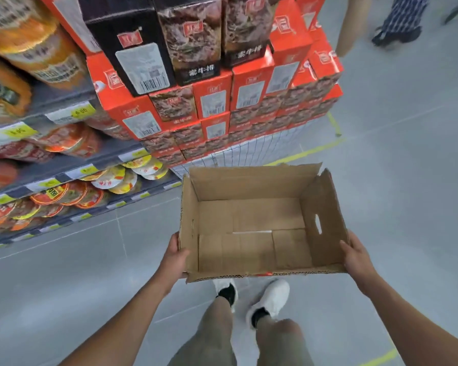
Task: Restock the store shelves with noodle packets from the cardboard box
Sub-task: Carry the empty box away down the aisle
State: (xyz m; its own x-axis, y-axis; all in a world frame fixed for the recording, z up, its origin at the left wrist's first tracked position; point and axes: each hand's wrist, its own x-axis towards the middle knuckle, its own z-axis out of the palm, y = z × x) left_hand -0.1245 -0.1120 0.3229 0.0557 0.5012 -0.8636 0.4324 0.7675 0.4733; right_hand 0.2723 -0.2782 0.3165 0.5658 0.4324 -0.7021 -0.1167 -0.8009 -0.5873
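Note:
An open brown cardboard box (251, 220) is held off the floor in front of me, and its inside shows only bare cardboard. My left hand (175, 256) grips its left wall near the front corner. My right hand (356, 258) grips its right wall, just below a cut-out handle slot. Store shelves (64, 178) run along the left, filled with round noodle bowls and packets in orange, red and yellow behind price tags.
A tall stack of red and black boxes (222, 101) stands on a white grid base just beyond the box. Grey tiled floor with yellow tape lines spreads to the right. Another person's legs (397, 25) are at the top right. My own feet are below the box.

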